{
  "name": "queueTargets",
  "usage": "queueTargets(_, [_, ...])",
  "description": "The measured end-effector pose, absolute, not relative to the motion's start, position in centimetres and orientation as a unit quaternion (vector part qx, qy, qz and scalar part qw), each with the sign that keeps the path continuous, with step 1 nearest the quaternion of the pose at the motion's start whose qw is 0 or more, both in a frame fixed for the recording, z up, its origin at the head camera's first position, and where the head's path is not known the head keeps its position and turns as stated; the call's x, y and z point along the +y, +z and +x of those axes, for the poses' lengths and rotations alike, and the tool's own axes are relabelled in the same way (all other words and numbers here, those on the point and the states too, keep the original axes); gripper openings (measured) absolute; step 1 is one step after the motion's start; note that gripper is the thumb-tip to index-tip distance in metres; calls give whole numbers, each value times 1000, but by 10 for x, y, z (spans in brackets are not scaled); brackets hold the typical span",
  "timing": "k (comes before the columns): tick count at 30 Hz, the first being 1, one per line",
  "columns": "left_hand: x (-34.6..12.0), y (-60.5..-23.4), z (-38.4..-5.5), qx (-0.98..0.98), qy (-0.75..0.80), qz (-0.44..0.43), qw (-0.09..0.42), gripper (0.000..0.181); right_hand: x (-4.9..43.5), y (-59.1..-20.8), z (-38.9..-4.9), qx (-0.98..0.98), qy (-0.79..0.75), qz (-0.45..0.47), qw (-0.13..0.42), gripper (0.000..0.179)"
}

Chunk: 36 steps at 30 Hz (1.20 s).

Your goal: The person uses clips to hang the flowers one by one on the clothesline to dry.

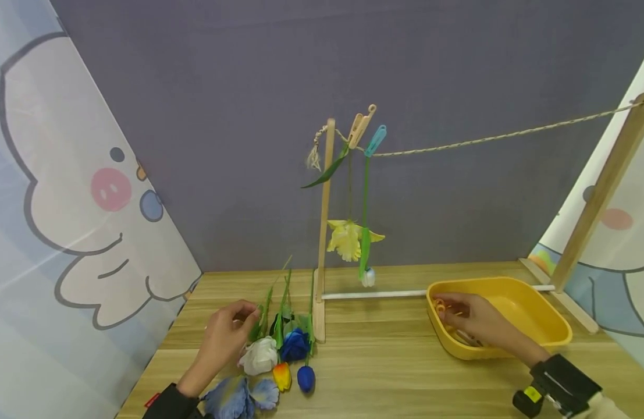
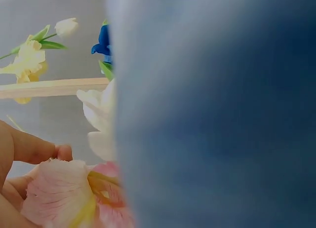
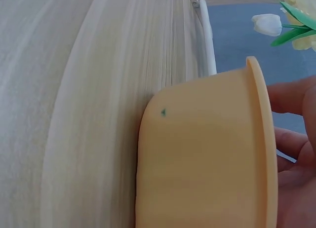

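My left hand [image 1: 224,337] is among the flowers at the left of the table, fingers curled near green stems. A pink flower [image 2: 61,193] lies against these fingers in the left wrist view; whether they grip its stem is hidden. Around the hand are a white rose [image 1: 260,355], a blue rose [image 1: 295,345], an orange-yellow tulip [image 1: 282,377], a blue tulip [image 1: 306,379] and a blue-violet iris [image 1: 235,398]. Inside the near left end of a yellow basin [image 1: 515,302], my right hand [image 1: 476,320] pinches an orange clothespin [image 1: 440,305].
A rope [image 1: 489,142] runs between two wooden posts. Near its left end, a peach clothespin [image 1: 359,128] and a blue clothespin [image 1: 376,141] hold a yellow flower [image 1: 346,241] and a white tulip [image 1: 368,277], blooms down. A white rod [image 1: 374,295] joins the post bases.
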<state>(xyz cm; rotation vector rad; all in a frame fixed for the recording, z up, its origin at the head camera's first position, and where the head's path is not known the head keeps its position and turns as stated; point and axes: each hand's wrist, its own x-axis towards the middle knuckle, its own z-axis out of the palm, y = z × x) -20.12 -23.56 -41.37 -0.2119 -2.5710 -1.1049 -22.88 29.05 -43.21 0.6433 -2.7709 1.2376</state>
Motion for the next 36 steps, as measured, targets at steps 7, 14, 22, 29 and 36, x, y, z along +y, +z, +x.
queueTargets(7, [-234, -411, -200, -897, -381, -106, 195, 6, 288, -429, -228, -896, 396, 197, 38, 44])
queueTargets(14, [-225, -399, -201, -885, -378, -149, 229, 12, 288, -417, -228, -904, 383, 174, 77, 42])
queueTargets(22, [-206, -375, -199, -860, -404, -203, 235, 14, 287, -388, -228, -902, 393, 152, 97, 44])
queueTargets(29, [-187, -359, -196, -852, -422, -228, 208, 15, 279, -357, -227, -883, 400, 185, 164, 36])
queueTargets(36, [-164, -354, -202, -847, -421, -248, 209, 10, 268, -326, -223, -863, 390, 194, 254, 37])
